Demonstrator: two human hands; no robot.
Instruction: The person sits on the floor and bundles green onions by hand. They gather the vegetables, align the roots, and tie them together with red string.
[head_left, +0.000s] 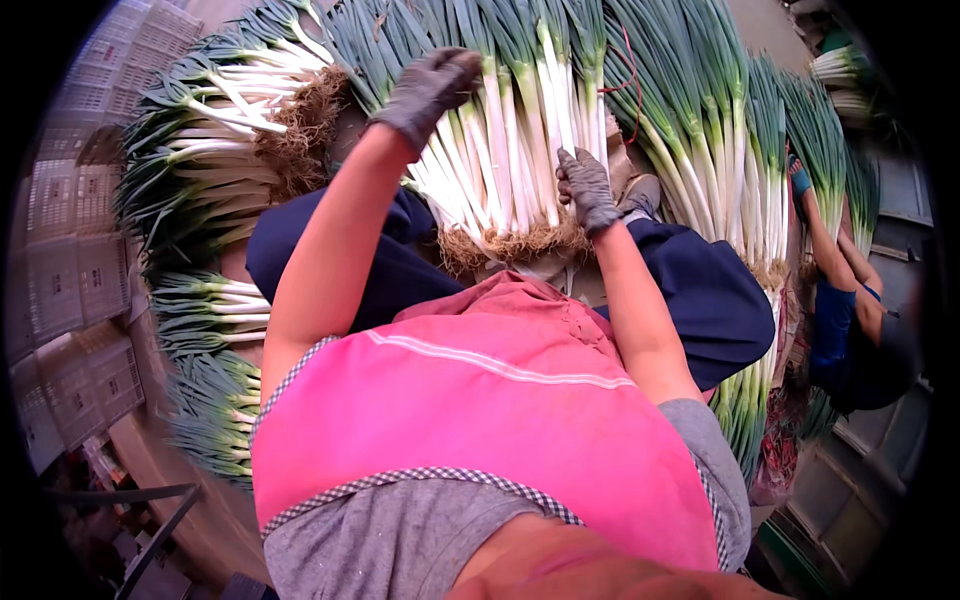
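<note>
A wide row of long green onions (504, 150) lies before my bent knees, white stalks and brown roots (517, 246) towards me, green leaves pointing away. My left hand (439, 86), in a grey work glove, is over the upper left of this row, fingers curled; whether anything is inside them is hidden. Lower on the right side, my right hand (585, 187), gloved alike, is closed around a white onion stalk (556, 97) near its root end. A thin red tie (636, 90) loops over the leaves just right of the row.
More onions (240, 135) are heaped at left, roots facing me. Further bunches (705, 150) lie along the right. Pale plastic crates (60, 277) are stacked at far left. At far right, another person's arm (825, 232) reaches into onions. Red ties (780, 442) lie below there.
</note>
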